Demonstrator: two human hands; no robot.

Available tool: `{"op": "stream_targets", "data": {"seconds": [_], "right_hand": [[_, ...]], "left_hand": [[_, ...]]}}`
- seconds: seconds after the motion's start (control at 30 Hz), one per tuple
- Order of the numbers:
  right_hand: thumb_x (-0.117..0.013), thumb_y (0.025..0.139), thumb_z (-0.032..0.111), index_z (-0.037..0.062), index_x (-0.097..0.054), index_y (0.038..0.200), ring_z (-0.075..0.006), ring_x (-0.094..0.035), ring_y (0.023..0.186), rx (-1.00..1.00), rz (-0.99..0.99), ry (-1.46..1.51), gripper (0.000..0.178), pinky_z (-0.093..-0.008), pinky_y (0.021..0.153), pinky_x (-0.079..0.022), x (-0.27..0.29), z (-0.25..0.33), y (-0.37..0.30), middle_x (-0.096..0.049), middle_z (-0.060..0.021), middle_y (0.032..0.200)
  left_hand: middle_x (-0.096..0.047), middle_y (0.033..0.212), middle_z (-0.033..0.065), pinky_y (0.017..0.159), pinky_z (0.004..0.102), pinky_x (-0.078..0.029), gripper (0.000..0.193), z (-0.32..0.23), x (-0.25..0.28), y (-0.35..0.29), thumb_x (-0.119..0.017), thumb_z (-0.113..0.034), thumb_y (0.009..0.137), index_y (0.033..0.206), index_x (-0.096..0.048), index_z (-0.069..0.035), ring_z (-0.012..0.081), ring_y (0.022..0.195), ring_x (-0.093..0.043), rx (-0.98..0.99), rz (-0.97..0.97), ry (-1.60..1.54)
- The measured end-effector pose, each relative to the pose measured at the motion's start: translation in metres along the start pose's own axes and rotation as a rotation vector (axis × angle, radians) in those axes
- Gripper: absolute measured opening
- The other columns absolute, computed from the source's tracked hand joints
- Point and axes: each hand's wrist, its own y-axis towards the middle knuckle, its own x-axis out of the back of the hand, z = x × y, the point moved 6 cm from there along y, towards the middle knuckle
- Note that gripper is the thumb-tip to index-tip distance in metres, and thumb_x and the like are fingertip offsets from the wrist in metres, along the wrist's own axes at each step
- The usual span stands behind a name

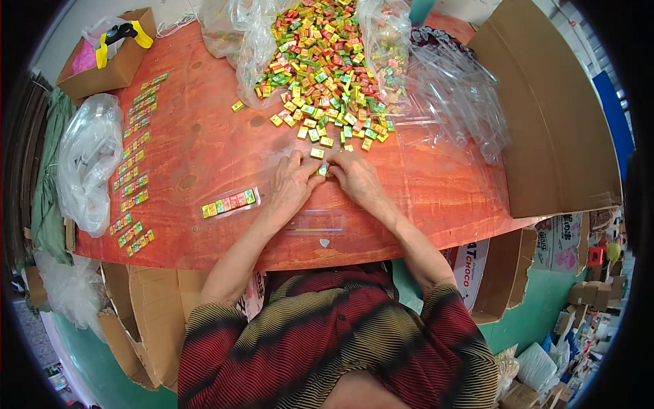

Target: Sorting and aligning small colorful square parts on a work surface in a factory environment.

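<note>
Small printed candy-sized boxes in yellow, green, red and orange lie in a big loose heap [327, 75] at the far middle of the red table. At its near edge my left hand [291, 180] and my right hand [357, 178] meet over one small yellow-green box [322, 170], pinched between their fingertips. Just beyond my left fingers lies a yellow box [317, 153]. Closer to me, a clear plastic tray [317, 221] rests between my forearms. Left of my left forearm, a filled tray [230, 203] holds a row of several little boxes. My right fingers are partly hidden behind that hand.
Short rows of boxes [135, 163] line the table's left side, beside a bundled clear bag [90, 163]. A carton [109, 61] stands at the far left. Clear plastic trays [463, 88] pile up at right, next to a tall cardboard box [545, 109]. A whitish scrap [324, 243] lies near the front edge.
</note>
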Motion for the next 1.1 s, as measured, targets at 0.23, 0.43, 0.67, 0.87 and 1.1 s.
{"op": "stream_targets", "data": {"seconds": [0.23, 0.43, 0.67, 0.87, 1.1], "right_hand": [[-0.060, 0.077, 0.009, 0.0047, -0.059, 0.095, -0.0325, -0.057, 0.085, -0.008, -0.059, -0.099, 0.019, -0.0393, 0.070, -0.047, 0.003, -0.003, -0.004, -0.057, -0.0140, 0.090], [-0.062, 0.076, 0.010, 0.0030, -0.056, 0.101, -0.0330, -0.056, 0.087, -0.056, -0.041, -0.196, 0.026, -0.0398, 0.070, -0.047, 0.022, -0.009, -0.018, -0.055, -0.0145, 0.096], [-0.063, 0.075, 0.012, 0.0034, -0.052, 0.104, -0.0345, -0.055, 0.089, -0.120, 0.045, -0.231, 0.032, -0.0405, 0.071, -0.047, 0.015, -0.015, -0.019, -0.052, -0.0145, 0.102], [-0.064, 0.075, 0.014, 0.0057, -0.053, 0.104, -0.0340, -0.055, 0.089, -0.053, 0.043, -0.136, 0.032, -0.0418, 0.072, -0.047, 0.015, -0.015, -0.023, -0.052, -0.0143, 0.100], [-0.065, 0.075, 0.021, 0.0116, -0.057, 0.104, -0.0314, -0.054, 0.088, -0.116, 0.014, -0.260, 0.031, -0.0407, 0.072, -0.044, 0.010, 0.005, -0.014, -0.053, -0.0115, 0.100]], "left_hand": [[-0.047, 0.091, 0.0093, 0.072, 0.0398, -0.044, 0.031, 0.003, 0.007, -0.003, -0.069, -0.021, 0.069, 0.100, -0.065, -0.017, 0.0285, 0.085, -0.051, 0.036, 0.033, -0.029], [-0.048, 0.091, 0.0095, 0.073, 0.0388, -0.044, 0.031, 0.002, 0.011, 0.000, -0.070, -0.020, 0.069, 0.099, -0.065, -0.014, 0.0277, 0.086, -0.051, 0.027, 0.040, -0.043], [-0.047, 0.093, 0.0102, 0.071, 0.0403, -0.044, 0.033, 0.001, 0.007, 0.000, -0.069, -0.022, 0.070, 0.102, -0.064, -0.016, 0.0282, 0.083, -0.050, -0.029, 0.023, -0.011], [-0.048, 0.093, 0.0105, 0.071, 0.0402, -0.045, 0.033, -0.003, 0.010, -0.001, -0.069, -0.022, 0.070, 0.102, -0.063, -0.016, 0.0286, 0.082, -0.051, -0.020, 0.021, -0.010], [-0.047, 0.091, 0.0102, 0.070, 0.0400, -0.045, 0.033, 0.001, 0.010, -0.005, -0.069, -0.021, 0.070, 0.102, -0.063, -0.016, 0.0291, 0.081, -0.051, 0.012, 0.026, 0.019]]}}
